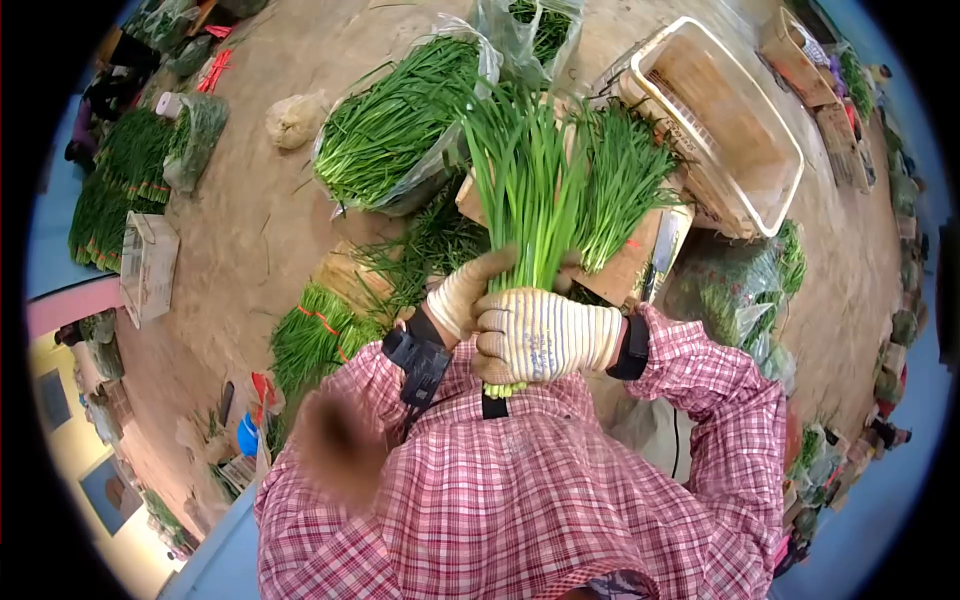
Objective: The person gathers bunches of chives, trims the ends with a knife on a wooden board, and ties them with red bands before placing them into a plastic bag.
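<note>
We are bending our left arm (358,392) and right arm (708,385) inward in front of our torso (510,480), elbows resting wide. Our gloved right hand (543,336) is gripping tightly, its fingers curling over and its back facing up. Our gloved left hand (468,290) is reaching in just beyond it, its fingers pointing inward and partly hiding from view. Our left wrist (428,330) and right wrist (631,347) are wearing black bands.

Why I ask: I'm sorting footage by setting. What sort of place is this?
Probably a place where fresh greens are sorted or packed, perhaps at a market: bagged greens and red-tied bundles lie about, and a large plastic crate stands nearby.
</note>
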The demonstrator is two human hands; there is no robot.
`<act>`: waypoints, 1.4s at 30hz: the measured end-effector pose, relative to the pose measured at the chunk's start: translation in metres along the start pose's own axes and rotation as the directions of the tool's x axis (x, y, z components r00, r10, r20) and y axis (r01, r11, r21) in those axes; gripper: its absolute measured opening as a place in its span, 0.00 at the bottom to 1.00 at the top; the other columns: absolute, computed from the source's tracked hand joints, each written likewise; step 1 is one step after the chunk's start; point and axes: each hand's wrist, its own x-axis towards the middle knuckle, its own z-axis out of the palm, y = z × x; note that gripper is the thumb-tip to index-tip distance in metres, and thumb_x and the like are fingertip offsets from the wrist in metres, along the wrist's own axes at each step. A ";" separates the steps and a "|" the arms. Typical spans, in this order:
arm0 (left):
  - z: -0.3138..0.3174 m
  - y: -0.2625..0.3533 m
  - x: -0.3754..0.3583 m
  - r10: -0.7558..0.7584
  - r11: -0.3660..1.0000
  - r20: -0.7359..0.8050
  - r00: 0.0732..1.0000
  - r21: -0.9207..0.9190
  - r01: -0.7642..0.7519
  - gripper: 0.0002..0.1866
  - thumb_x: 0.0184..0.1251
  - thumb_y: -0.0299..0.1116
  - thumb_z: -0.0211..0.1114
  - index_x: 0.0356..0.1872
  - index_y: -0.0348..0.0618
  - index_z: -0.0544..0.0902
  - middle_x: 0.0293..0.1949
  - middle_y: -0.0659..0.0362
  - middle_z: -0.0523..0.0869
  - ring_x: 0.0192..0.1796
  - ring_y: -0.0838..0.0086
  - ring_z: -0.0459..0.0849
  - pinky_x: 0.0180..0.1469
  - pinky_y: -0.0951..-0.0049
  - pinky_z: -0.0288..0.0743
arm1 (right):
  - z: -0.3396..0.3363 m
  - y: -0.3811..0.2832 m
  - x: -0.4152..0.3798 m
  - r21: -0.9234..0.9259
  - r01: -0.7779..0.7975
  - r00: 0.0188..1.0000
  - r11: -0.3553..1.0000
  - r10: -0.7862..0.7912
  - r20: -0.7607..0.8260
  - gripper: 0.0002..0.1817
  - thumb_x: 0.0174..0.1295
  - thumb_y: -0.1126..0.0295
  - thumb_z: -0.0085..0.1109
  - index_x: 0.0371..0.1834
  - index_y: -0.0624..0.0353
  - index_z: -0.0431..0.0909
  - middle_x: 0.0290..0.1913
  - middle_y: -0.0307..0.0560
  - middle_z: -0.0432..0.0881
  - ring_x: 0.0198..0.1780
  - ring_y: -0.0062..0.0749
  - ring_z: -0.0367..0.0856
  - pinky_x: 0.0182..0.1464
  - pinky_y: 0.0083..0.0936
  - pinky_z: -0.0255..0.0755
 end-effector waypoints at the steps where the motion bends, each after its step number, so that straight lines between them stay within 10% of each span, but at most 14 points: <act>1: -0.024 0.012 0.012 -0.109 0.990 0.183 0.977 0.112 0.089 0.26 0.65 0.40 0.61 0.61 0.37 0.72 0.40 0.54 0.84 0.35 0.70 0.83 0.42 0.71 0.79 | 0.000 -0.003 -0.003 -0.014 -0.002 1.000 1.000 0.003 0.014 0.11 0.50 0.65 0.57 0.36 0.54 0.78 0.34 0.41 0.78 0.41 0.36 0.78 0.50 0.34 0.75; 7: -0.005 0.069 0.074 0.414 0.781 0.238 0.878 0.402 -0.477 0.20 0.56 0.29 0.68 0.50 0.36 0.77 0.31 0.58 0.83 0.32 0.69 0.84 0.36 0.71 0.82 | -0.008 -0.043 -0.042 0.151 -0.316 0.912 0.937 0.344 -0.224 0.06 0.55 0.65 0.62 0.33 0.53 0.79 0.31 0.42 0.79 0.43 0.37 0.80 0.49 0.32 0.76; 10: 0.010 0.087 0.089 0.483 0.667 0.276 0.831 0.499 -0.553 0.19 0.59 0.30 0.68 0.51 0.38 0.76 0.32 0.57 0.83 0.35 0.68 0.84 0.39 0.70 0.81 | -0.019 -0.036 -0.081 0.590 -0.640 0.303 0.492 0.868 -0.394 0.13 0.61 0.61 0.62 0.41 0.57 0.81 0.37 0.46 0.82 0.43 0.33 0.80 0.47 0.29 0.76; 12: 0.021 0.090 0.096 0.578 0.543 0.311 0.754 0.543 -0.641 0.16 0.59 0.29 0.68 0.48 0.38 0.77 0.32 0.57 0.84 0.35 0.68 0.85 0.40 0.70 0.82 | -0.024 -0.020 -0.081 0.746 -0.599 -0.081 0.291 0.905 -0.418 0.19 0.68 0.55 0.56 0.50 0.59 0.78 0.42 0.46 0.81 0.46 0.29 0.78 0.51 0.27 0.73; 15: 0.037 0.086 0.100 0.673 0.429 0.316 0.669 0.569 -0.701 0.14 0.59 0.27 0.68 0.46 0.38 0.78 0.32 0.57 0.84 0.35 0.68 0.85 0.40 0.70 0.82 | -0.001 0.006 -0.089 0.808 -0.407 -0.238 0.426 0.805 -0.544 0.23 0.73 0.52 0.47 0.57 0.60 0.74 0.48 0.44 0.79 0.48 0.26 0.76 0.54 0.25 0.70; 22: 0.053 0.060 0.110 0.820 0.048 0.420 0.389 0.627 -0.777 0.05 0.60 0.27 0.67 0.35 0.38 0.83 0.32 0.61 0.83 0.32 0.76 0.82 0.36 0.78 0.77 | 0.023 0.065 -0.066 0.782 -0.443 -0.329 0.438 0.733 -0.596 0.29 0.66 0.53 0.58 0.61 0.65 0.67 0.55 0.56 0.76 0.58 0.38 0.73 0.60 0.32 0.66; 23: 0.046 0.064 0.112 0.825 0.103 0.381 0.417 0.625 -0.774 0.05 0.60 0.27 0.66 0.35 0.37 0.84 0.33 0.62 0.83 0.33 0.77 0.81 0.37 0.78 0.76 | 0.006 0.047 -0.059 0.489 -0.804 -0.109 0.338 0.725 -0.680 0.36 0.58 0.53 0.64 0.64 0.65 0.65 0.60 0.58 0.72 0.62 0.44 0.69 0.64 0.38 0.62; 25: 0.023 0.063 0.113 0.820 -0.003 0.420 0.389 0.683 -0.731 0.10 0.58 0.25 0.67 0.41 0.38 0.82 0.42 0.59 0.83 0.39 0.74 0.82 0.42 0.74 0.77 | 0.005 0.026 -0.051 -0.055 -0.970 0.221 0.238 0.762 -0.608 0.59 0.32 0.51 0.77 0.70 0.64 0.57 0.69 0.61 0.61 0.72 0.56 0.56 0.70 0.53 0.48; 26: 0.000 0.065 0.120 0.803 -0.066 0.458 0.382 0.705 -0.706 0.12 0.56 0.22 0.67 0.43 0.40 0.82 0.45 0.58 0.83 0.41 0.71 0.82 0.45 0.72 0.77 | 0.011 0.024 -0.045 -0.156 -0.966 0.259 0.207 0.787 -0.560 0.50 0.44 0.56 0.69 0.71 0.65 0.56 0.65 0.62 0.66 0.70 0.55 0.60 0.69 0.53 0.51; 29: -0.023 0.041 0.125 0.584 -0.750 0.765 0.270 0.636 -0.180 0.16 0.53 0.20 0.64 0.43 0.50 0.85 0.47 0.57 0.81 0.48 0.68 0.79 0.53 0.67 0.73 | 0.062 0.049 -0.060 -0.148 -0.987 0.139 0.066 0.821 -0.554 0.30 0.57 0.73 0.48 0.66 0.64 0.62 0.44 0.56 0.80 0.48 0.48 0.79 0.60 0.48 0.63; 30: -0.038 0.038 0.133 0.590 -0.731 0.745 0.309 0.657 -0.187 0.13 0.54 0.20 0.66 0.41 0.45 0.85 0.45 0.57 0.82 0.46 0.68 0.79 0.53 0.68 0.73 | 0.075 0.054 -0.075 -0.061 -0.998 0.048 0.021 0.874 -0.483 0.27 0.54 0.71 0.55 0.60 0.62 0.67 0.39 0.53 0.80 0.39 0.43 0.81 0.50 0.39 0.71; 32: -0.063 0.029 0.151 0.816 0.231 0.187 0.546 0.761 -0.606 0.13 0.55 0.22 0.69 0.43 0.38 0.82 0.43 0.56 0.82 0.44 0.69 0.79 0.52 0.68 0.73 | 0.109 0.055 -0.100 0.025 -0.998 -0.062 -0.057 0.914 -0.401 0.29 0.47 0.69 0.65 0.55 0.61 0.69 0.39 0.53 0.80 0.39 0.44 0.82 0.43 0.36 0.74; 38: -0.074 -0.005 0.225 0.828 0.129 0.137 0.544 0.898 -0.421 0.15 0.53 0.23 0.70 0.42 0.34 0.78 0.42 0.56 0.84 0.39 0.72 0.83 0.45 0.71 0.78 | 0.116 0.049 -0.160 0.255 -0.912 -0.356 -0.322 0.929 -0.102 0.31 0.42 0.62 0.74 0.46 0.61 0.68 0.39 0.56 0.82 0.41 0.51 0.83 0.42 0.41 0.77; 42: -0.093 -0.005 0.312 0.709 0.131 0.131 0.693 0.941 -0.311 0.45 0.50 0.30 0.75 0.65 0.26 0.57 0.57 0.40 0.76 0.54 0.59 0.79 0.61 0.68 0.71 | 0.147 0.076 -0.233 0.571 -0.789 -0.334 -0.227 0.938 -0.088 0.23 0.52 0.59 0.65 0.45 0.63 0.72 0.31 0.58 0.83 0.35 0.51 0.85 0.35 0.40 0.78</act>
